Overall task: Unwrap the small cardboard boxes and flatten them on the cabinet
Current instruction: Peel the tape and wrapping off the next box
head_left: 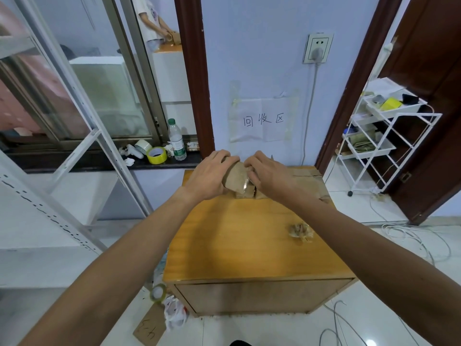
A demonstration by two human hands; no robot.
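A small brown cardboard box [236, 178] is held a little above the far part of the wooden cabinet [239, 236]. My left hand [209, 174] grips its left end, fingers curled over the top. My right hand [268, 174] pinches clear tape at the box's right side. Flattened cardboard [308, 182] lies at the cabinet's far right, partly hidden by my right hand. A crumpled ball of used tape [301, 232] lies on the cabinet's right side.
A window ledge to the left carries a yellow tape roll [156, 155] and a water bottle [176, 139]. A white wire rack [381, 136] stands at right. On the floor lie cables [409, 238], a tape roll [158, 292] and a plastic bag [175, 312].
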